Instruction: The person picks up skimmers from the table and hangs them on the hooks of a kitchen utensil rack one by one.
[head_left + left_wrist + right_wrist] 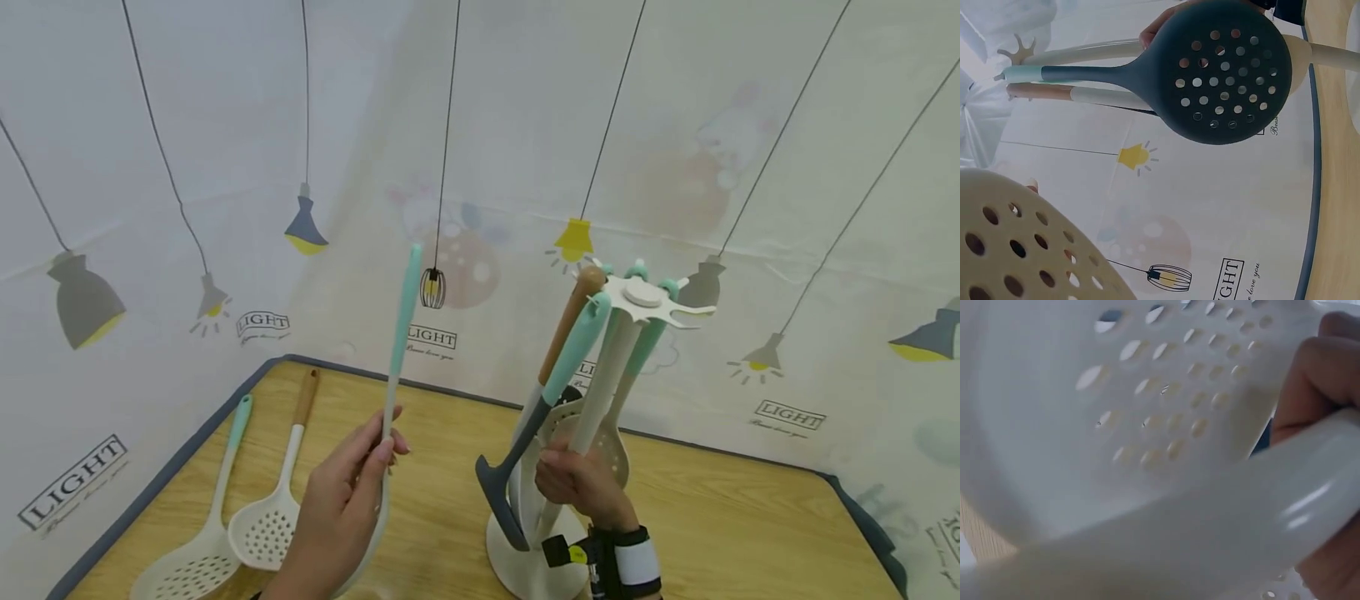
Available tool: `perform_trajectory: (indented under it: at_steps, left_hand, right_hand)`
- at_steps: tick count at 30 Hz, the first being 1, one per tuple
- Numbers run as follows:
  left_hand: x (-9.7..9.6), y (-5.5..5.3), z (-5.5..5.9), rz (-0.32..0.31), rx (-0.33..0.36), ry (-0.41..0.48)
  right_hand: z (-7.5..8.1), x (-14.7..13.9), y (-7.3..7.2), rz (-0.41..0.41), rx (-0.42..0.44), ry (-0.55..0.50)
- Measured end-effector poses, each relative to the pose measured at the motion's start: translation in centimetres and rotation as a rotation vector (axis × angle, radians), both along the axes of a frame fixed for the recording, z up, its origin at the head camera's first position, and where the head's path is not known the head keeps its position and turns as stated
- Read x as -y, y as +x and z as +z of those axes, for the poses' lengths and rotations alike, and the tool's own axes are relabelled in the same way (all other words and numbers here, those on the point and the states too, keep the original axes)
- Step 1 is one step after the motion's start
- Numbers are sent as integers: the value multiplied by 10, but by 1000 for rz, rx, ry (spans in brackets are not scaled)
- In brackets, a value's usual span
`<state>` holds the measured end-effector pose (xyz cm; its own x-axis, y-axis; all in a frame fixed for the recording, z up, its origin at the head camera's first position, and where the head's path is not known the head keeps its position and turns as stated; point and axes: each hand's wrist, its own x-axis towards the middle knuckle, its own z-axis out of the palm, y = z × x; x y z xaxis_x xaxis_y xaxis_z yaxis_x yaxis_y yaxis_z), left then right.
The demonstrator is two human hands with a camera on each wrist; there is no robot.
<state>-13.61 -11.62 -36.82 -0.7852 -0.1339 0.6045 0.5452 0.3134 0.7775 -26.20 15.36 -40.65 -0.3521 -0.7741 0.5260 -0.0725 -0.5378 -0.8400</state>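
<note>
My left hand [337, 508] pinches the pale shaft of a skimmer [405, 317], held upright with its mint handle end on top. Its cream perforated head [1029, 244] fills the lower left corner of the left wrist view. My right hand [588, 487] grips the white pole [603, 383] of a utensil stand, low down. From the stand's pronged top [641, 292] hang several utensils. Among them are a dark perforated skimmer [1229, 75] with a mint handle and a brown-handled utensil [573, 325]. In the right wrist view a pale perforated head [1166, 381] sits close to the pole.
On the wooden table [712, 517], left of my left hand, lie a mint-handled slotted turner [195, 562] and a brown-handled skimmer [262, 529]. The stand's round white base [501, 558] rests on the table. A printed cloth [510, 150] with lamp pictures rises behind.
</note>
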Motion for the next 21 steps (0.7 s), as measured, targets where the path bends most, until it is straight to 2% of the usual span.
perform_trajectory:
  at_steps: [6,13,21]
  left_hand:
    - [0,1,1,-12,-29,-3]
    - [3,4,4,-5,-24,-40]
    - [5,11,8,-15,-55,-46]
  right_hand:
    - [4,4,6,-158,13,44]
    - [6,7,11,-300,-8,87]
    - [4,12,14,-438,-53,66]
